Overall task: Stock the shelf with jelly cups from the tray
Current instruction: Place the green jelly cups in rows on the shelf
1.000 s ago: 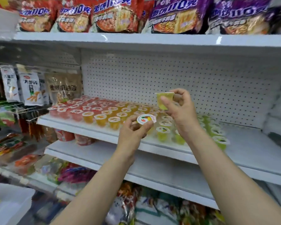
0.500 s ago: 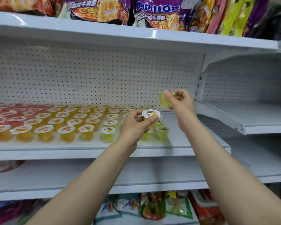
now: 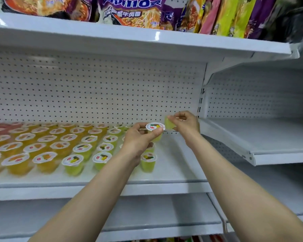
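Both your forearms reach up from the bottom of the view toward the middle shelf [image 3: 173, 173]. Nearest you, at the shelf's front edge, stand the green jelly cups [image 3: 73, 164], lids up, in rows; one more green cup [image 3: 148, 161] sits just below your left wrist. To their left the rows turn orange [image 3: 17, 164], and the far left corner blurs into red.

Your left hand [image 3: 138, 138] grips a jelly cup [image 3: 155, 127] between thumb and fingers, white lid facing you, held above the bare right end of the shelf. Just beside it, your right hand [image 3: 186, 124] pinches a second green cup [image 3: 170, 123], tipped on its side so its lid faces away. The two held cups are almost touching.

Behind your hands the white pegboard back wall [image 3: 94, 95] runs the width of the bay. To the right, a neighbouring shelf [image 3: 269, 137] sits at about the same height. Farthest up, the top shelf [image 3: 129, 41] carries noodle packets [image 3: 135, 13] in purple, orange and yellow wrappers.
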{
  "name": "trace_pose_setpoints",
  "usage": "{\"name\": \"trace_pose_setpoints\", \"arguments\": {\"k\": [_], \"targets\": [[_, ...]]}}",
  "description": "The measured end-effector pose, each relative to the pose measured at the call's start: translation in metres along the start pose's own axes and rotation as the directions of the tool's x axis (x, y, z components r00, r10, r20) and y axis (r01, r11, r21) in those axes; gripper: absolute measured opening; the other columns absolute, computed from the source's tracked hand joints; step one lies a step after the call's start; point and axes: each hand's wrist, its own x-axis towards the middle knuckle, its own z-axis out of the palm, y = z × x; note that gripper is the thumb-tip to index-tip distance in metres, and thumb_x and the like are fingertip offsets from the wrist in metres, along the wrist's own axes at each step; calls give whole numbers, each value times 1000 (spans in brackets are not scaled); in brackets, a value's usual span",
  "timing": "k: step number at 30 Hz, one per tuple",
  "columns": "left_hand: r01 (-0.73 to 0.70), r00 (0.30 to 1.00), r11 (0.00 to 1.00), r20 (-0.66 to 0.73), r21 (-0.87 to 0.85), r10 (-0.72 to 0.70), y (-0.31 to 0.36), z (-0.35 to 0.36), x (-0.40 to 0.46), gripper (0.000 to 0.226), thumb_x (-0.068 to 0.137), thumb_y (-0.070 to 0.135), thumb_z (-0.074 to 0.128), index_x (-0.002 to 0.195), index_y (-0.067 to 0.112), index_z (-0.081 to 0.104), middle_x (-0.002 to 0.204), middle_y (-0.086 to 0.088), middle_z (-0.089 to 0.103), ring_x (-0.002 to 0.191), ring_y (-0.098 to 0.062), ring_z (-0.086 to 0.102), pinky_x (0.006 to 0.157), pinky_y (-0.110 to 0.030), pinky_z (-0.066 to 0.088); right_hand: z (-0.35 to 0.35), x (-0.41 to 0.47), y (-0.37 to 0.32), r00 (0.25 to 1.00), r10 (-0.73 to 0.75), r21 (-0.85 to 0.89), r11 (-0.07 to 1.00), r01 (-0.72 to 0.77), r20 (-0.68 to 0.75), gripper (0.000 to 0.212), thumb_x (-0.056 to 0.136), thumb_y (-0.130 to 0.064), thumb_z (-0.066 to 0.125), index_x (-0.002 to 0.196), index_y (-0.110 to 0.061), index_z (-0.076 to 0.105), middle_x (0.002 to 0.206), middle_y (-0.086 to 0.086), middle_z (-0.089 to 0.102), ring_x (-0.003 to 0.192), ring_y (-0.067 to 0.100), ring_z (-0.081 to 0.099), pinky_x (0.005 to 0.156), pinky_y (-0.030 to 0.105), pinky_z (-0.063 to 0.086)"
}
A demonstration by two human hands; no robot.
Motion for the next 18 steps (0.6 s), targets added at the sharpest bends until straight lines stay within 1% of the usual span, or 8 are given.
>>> {"name": "trace_pose_setpoints", "arguments": {"k": [2,5,8,11,13,14,16,18], "targets": [[6,1000,1000,-10,3,-6,-3,5,8,42,77,18,83,112,11,61,94,-4,67,83,-18,64,88,-48,55,6,14,20,1000,11,-41,999,-10,23,30,66,-43,87,82,-26,68,95,-7,70,91,15,69,83,45,59],[0,999,1000,-52,11,0,-5,7,20,39,77,17,82,109,12,61,100,-8,68,85,-19,64,88,-47,54,15,26,43,997,19,-145,989,-7,80,27,72,-40,86,86,-25,69,94,-9,69,93,14,67,87,35,56],[4,995,1000,-97,30,-1,-10,8,30,40,76,18,83,109,14,61,105,-10,68,91,-22,66,87,-45,55,24,35,64,990,33,-205,979,-4,138,28,75,-36,85,93,-21,71,93,-11,66,95,13,64,84,27,51],[22,993,999,-119,30,-18,-16,10,36,44,75,16,84,112,13,60,109,-11,69,96,-25,68,80,-39,54,32,47,83,981,77,-232,972,-34,180,26,77,-31,84,96,-20,70,91,-11,63,93,14,63,83,26,48],[40,990,998,-135,41,-34,-20,11,40,50,74,17,84,117,11,59,112,-12,69,101,-27,68,77,-37,54,38,53,92,975,101,-254,966,-48,200,25,77,-31,83,96,-21,69,94,-9,64,93,14,62,81,24,46],[46,989,998,-141,43,-40,-22,10,41,52,73,17,85,119,11,59,113,-12,69,101,-27,69,77,-36,55,42,55,95,974,110,-261,964,-55,200,26,77,-33,83,95,-22,68,95,-8,65,92,13,61,80,24,46],[50,987,998,-155,38,-43,-23,10,44,55,73,17,85,120,9,58,113,-12,68,94,-23,68,79,-39,56,50,61,102,974,141,-245,965,-94,179,28,74,-37,85,92,-24,67,93,-8,66,87,11,62,74,23,47],[51,985,998,-168,34,-45,-23,8,47,54,73,16,85,119,9,58,111,-11,69,95,-21,68,88,-44,56,57,67,107,973,166,-209,969,-131,160,30,71,-38,85,90,-24,66,92,-7,67,85,12,63,72,24,51]]}}
